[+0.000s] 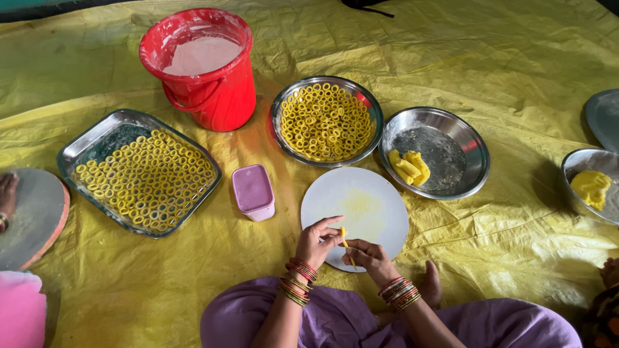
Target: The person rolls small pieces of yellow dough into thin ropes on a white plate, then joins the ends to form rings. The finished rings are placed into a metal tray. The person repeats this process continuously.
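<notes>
Together, both hands work a thin strip of yellow dough (346,246) just above the near edge of the round white board (380,193). The left hand (316,243) pinches the strip's upper end between thumb and fingertips, its other fingers curled in, wrist bent toward the board. The right hand (369,254) grips the lower end, fingers loosely closed, palm turned down. Both forearms, ringed with bangles, rise from the lap. Beyond the board sits a round steel plate (371,103) of dough rings; right of it, a steel bowl (464,138) holds dough lumps.
</notes>
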